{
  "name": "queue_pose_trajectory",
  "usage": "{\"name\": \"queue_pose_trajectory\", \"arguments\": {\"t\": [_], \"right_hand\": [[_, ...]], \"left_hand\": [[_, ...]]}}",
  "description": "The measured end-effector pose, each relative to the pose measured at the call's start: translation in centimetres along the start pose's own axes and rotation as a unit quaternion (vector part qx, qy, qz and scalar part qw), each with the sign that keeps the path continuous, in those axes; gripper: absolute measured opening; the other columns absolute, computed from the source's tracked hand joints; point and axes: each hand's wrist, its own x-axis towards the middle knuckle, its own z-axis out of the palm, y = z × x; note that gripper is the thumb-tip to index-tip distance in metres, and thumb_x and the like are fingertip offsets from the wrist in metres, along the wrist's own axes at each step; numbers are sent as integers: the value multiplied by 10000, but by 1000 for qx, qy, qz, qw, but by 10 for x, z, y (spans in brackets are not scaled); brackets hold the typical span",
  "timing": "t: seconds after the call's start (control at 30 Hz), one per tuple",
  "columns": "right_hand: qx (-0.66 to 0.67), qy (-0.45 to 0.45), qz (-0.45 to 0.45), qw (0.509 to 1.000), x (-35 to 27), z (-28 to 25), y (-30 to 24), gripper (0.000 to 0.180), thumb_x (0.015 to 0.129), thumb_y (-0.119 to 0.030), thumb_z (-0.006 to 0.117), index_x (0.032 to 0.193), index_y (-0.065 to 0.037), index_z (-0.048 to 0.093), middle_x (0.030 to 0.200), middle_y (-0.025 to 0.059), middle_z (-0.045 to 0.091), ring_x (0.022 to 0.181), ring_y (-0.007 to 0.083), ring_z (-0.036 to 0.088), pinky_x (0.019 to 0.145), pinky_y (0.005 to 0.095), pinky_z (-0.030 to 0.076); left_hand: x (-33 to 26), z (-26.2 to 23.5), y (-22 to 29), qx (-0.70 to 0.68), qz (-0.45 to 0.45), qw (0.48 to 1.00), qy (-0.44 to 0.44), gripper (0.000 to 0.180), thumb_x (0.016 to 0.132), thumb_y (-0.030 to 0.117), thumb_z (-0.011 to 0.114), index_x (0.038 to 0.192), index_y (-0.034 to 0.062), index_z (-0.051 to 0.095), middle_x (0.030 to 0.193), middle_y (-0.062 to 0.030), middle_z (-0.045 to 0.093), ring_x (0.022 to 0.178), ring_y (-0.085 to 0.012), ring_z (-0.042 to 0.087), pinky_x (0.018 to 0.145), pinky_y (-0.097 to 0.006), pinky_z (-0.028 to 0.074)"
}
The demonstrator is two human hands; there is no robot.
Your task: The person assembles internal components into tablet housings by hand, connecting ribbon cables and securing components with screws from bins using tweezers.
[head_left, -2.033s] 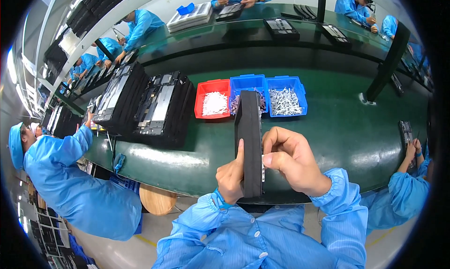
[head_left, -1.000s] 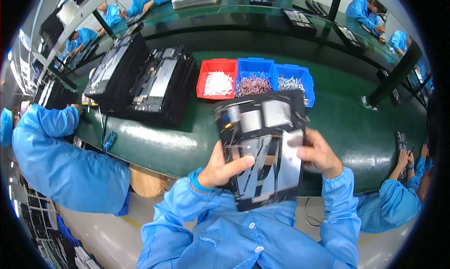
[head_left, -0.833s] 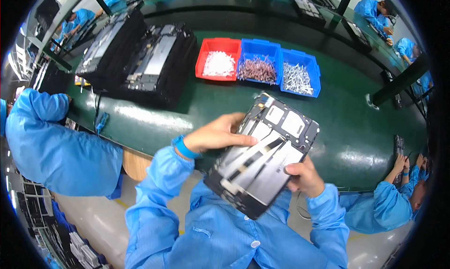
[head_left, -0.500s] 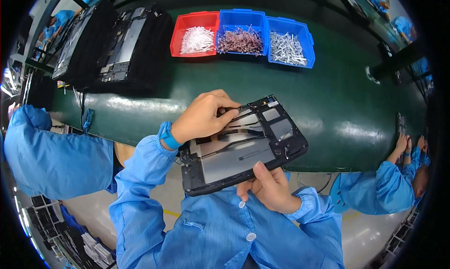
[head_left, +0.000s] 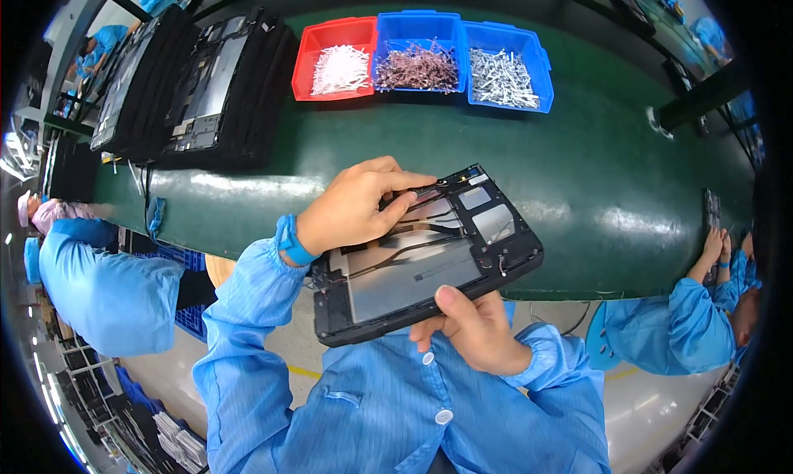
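Note:
An opened tablet (head_left: 413, 277), black-framed with a silver metal plate and dark flat cables inside, is held tilted in front of my chest. My right hand (head_left: 472, 329) grips its near edge, thumb on top and fingers curled underneath. Across the far edge reaches my left hand (head_left: 357, 206), wearing a blue wristband (head_left: 294, 241). Its thumb and index finger are closed at the tablet's far rim, near the cables. Whether a small part sits between those fingertips is hidden.
On the green table (head_left: 396, 144) stand a red bin (head_left: 299, 65) of white pieces, a blue bin (head_left: 417, 18) of brownish pieces and another blue bin (head_left: 541, 69) of silvery-white pieces. Stacked tablet bodies (head_left: 206, 94) fill the back left. Co-workers sit left (head_left: 111, 284) and right (head_left: 669, 325).
My left index finger has stretched slightly further right along the tablet's far rim. The tablet has shifted very slightly. The co-worker on the left has leaned away from the table.

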Motion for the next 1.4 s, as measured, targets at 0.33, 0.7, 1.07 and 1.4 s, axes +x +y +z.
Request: {"name": "queue_pose_trajectory", "arguments": {"t": [0.33,0.7,1.07,1.4], "right_hand": [[3,189,-108,976,4,-72,-55,500,795,-325,513,1091,64,617,819,166,700,460,212,583,305,264,388],[-217,27,-115,969,52,-38,-90,415,1022,-199,507,1350,56,486,1037,147,658,587,103,600,435,173,420],[-229,132,-77,962,54,-77,-74,321,1012,-217,564,1244,4,581,906,94,652,561,83,570,410,184,389],[-234,124,-70,962,53,-80,-73,314,1002,-191,577,1244,9,573,893,92,653,554,79,561,407,187,382]], "left_hand": [[-93,24,-11,-647,-168,743,-21,610,982,524,555,1189,-47,607,1049,-100,640,833,-143,583,727,-305,490],[-98,5,4,-636,-111,678,352,475,961,385,569,1182,-34,607,995,-104,721,832,-207,720,774,-343,604],[-70,-125,-30,-563,-80,612,549,395,979,318,648,668,174,452,514,75,235,411,-58,193,345,-246,158],[-85,-129,-51,-536,-113,629,551,425,994,383,617,667,169,450,530,68,236,405,-51,212,331,-236,171]]}}
